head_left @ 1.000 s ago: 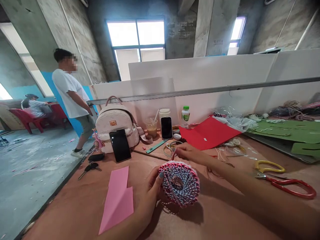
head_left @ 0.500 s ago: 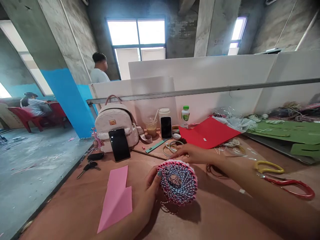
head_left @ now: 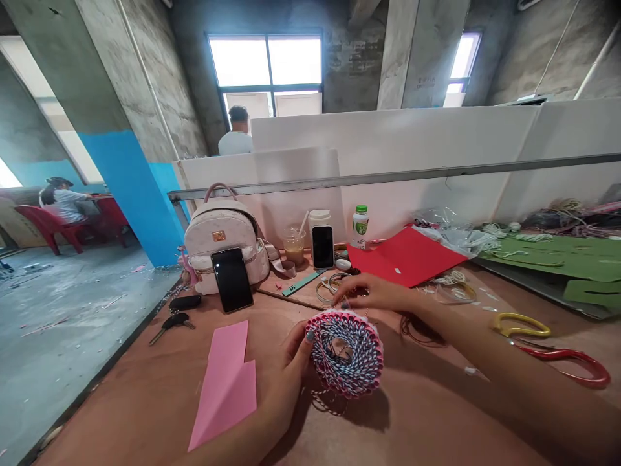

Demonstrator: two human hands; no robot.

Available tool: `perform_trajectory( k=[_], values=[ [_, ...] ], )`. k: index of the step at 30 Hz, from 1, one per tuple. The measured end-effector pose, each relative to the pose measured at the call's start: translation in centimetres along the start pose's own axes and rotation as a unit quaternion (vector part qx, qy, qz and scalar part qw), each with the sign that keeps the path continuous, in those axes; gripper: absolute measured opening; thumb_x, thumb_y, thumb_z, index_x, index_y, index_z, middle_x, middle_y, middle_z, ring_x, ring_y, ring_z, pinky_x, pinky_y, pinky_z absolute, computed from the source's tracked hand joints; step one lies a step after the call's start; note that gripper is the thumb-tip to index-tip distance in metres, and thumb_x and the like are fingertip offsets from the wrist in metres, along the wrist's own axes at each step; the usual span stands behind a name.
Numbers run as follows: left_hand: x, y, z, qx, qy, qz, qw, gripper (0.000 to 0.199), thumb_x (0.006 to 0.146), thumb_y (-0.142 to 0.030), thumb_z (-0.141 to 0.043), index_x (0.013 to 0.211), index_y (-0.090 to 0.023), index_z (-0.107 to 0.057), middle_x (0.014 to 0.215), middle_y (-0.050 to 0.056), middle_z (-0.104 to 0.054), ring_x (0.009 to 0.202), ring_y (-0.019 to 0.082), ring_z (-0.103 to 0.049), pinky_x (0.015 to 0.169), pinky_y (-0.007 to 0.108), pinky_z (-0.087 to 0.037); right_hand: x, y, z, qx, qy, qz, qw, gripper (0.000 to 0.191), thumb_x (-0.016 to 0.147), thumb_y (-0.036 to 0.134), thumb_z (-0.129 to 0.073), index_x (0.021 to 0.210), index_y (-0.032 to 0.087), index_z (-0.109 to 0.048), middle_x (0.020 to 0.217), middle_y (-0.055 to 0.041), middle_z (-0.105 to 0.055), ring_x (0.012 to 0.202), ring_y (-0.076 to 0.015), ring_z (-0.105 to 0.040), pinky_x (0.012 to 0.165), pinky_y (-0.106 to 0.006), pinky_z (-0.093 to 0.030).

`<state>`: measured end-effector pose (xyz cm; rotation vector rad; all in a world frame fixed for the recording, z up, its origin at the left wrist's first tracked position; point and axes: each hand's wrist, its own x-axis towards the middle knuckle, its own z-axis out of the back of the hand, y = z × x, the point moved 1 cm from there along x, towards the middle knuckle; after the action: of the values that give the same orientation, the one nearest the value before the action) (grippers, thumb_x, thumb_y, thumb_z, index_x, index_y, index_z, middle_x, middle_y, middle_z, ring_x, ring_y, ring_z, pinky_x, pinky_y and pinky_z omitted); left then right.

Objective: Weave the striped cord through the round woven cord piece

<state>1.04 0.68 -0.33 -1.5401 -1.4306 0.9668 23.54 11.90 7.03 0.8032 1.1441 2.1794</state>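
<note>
Head view: the ring (head_left: 361, 366) of dark, white and pink cord is tilted up, its hole facing the camera, above the near middle of the table (head_left: 145, 401). The left hand (head_left: 287, 378) is closed on its left edge, thumb across the front (the nail is painted). The right hand (head_left: 377, 292) is at the top rim, fingers curled and nearly together; whether they pinch a strand, I cannot tell. A loop of cord (head_left: 326, 406) hangs or lies just below the ring.

Left of the hands lies a pink card (head_left: 226, 391), with keys (head_left: 178, 321) beyond it. One phone (head_left: 231, 285) leans on a backpack (head_left: 206, 226); another (head_left: 323, 248) stands before a white jar (head_left: 319, 215), between a cup (head_left: 294, 250) and a bottle (head_left: 359, 228). A red sheet (head_left: 410, 255) lies behind the right hand, and scissors (head_left: 557, 355) lie right of that forearm. Behind the partition (head_left: 412, 139) is a person (head_left: 236, 141).
</note>
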Motion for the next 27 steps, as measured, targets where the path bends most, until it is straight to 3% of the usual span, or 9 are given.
perform_trajectory(
  k=[2,4,9,12,15,17,20,25,27],
  values=[
    [0.0,0.0,0.0,0.001,0.003,-0.001,1.0,0.046,0.078,-0.054,-0.08,0.115,-0.027,-0.076,0.127,0.005,-0.074,0.126,0.029,-0.06,0.11,0.038,-0.045,-0.1,0.3,-0.5,-0.026,0.016,0.001,1.0,0.014,0.073,0.032,-0.081,0.075,0.022,-0.071,0.076,-0.0008,-0.06,0.074,-0.0184,-0.054,0.074,-0.031,-0.045],
    [0.0,0.1,0.1,0.001,0.005,0.0,1.0,0.047,0.079,-0.054,-0.079,0.117,-0.026,-0.075,0.128,0.006,-0.074,0.125,0.03,-0.061,0.109,0.04,-0.046,-0.1,0.4,-1.0,-0.023,0.003,-0.004,1.0,0.019,0.079,0.035,-0.076,0.07,0.021,-0.068,0.072,-0.0013,-0.058,0.072,-0.0186,-0.052,0.073,-0.032,-0.044],
    [-0.1,0.2,0.2,0.002,0.004,0.008,1.0,0.046,0.084,-0.051,-0.076,0.122,-0.027,-0.072,0.13,0.006,-0.073,0.125,0.029,-0.062,0.109,0.04,-0.046,0.3,0.2,-1.6,0.079,-0.037,-0.018,0.996,0.039,0.102,0.053,-0.033,0.093,0.022,-0.055,0.087,-0.0067,-0.065,0.083,-0.0204,-0.063,0.073,-0.033,-0.05],
    [-0.1,0.3,0.2,0.003,0.013,0.016,1.0,0.048,0.086,-0.052,-0.073,0.127,-0.027,-0.069,0.129,0.008,-0.073,0.119,0.03,-0.066,0.105,0.043,-0.05,0.3,0.4,-1.2,0.11,-0.05,-0.017,0.993,0.044,0.102,0.057,-0.02,0.089,0.024,-0.046,0.064,0.0011,-0.05,0.061,-0.016,-0.054,0.057,-0.027,-0.044],
    [-0.1,0.3,0.2,0.009,0.013,0.012,1.0,0.049,0.085,-0.053,-0.073,0.127,-0.027,-0.069,0.128,0.008,-0.073,0.118,0.03,-0.067,0.106,0.041,-0.05,0.0,0.7,-0.6,0.087,-0.01,-0.02,0.996,0.039,0.094,0.061,-0.047,0.084,0.023,-0.052,0.061,0.0052,-0.045,0.052,-0.0127,-0.041,0.05,-0.024,-0.035],
    [-0.1,0.3,0.2,0.012,0.009,0.009,1.0,0.049,0.085,-0.053,-0.074,0.126,-0.026,-0.07,0.129,0.008,-0.073,0.12,0.03,-0.066,0.106,0.041,-0.049,-0.3,0.9,-0.3,0.05,0.033,-0.027,0.998,0.03,0.08,0.05,-0.071,0.082,0.022,-0.061,0.064,0.0051,-0.05,0.053,-0.0115,-0.042,0.05,-0.023,-0.033],
    [0.0,0.3,0.2,0.017,0.003,0.01,1.0,0.05,0.084,-0.053,-0.074,0.125,-0.025,-0.071,0.128,0.009,-0.074,0.119,0.031,-0.066,0.105,0.041,-0.05,-0.5,0.8,-0.3,0.002,0.04,-0.033,0.999,0.018,0.076,0.035,-0.078,0.077,0.02,-0.068,0.061,0.0041,-0.054,0.055,-0.0124,-0.046,0.054,-0.024,-0.033],
    [0.0,0.3,0.3,0.018,0.001,0.008,1.0,0.05,0.081,-0.055,-0.076,0.122,-0.026,-0.072,0.127,0.006,-0.074,0.119,0.029,-0.065,0.104,0.038,-0.05,0.1,0.2,-0.6,0.033,-0.031,-0.02,0.999,0.043,0.102,0.054,-0.037,0.097,0.021,-0.064,0.087,-0.0071,-0.069,0.078,-0.0193,-0.063,0.06,-0.027,-0.044],
    [0.0,0.2,0.2,0.016,0.004,0.01,1.0,0.049,0.083,-0.055,-0.075,0.123,-0.027,-0.072,0.126,0.006,-0.074,0.118,0.029,-0.066,0.105,0.039,-0.05,0.2,0.0,-0.5,0.05,-0.057,-0.013,0.997,0.055,0.105,0.056,-0.017,0.105,0.021,-0.06,0.086,-0.0087,-0.069,0.074,-0.0188,-0.063,0.059,-0.028,-0.046]
  ],
)
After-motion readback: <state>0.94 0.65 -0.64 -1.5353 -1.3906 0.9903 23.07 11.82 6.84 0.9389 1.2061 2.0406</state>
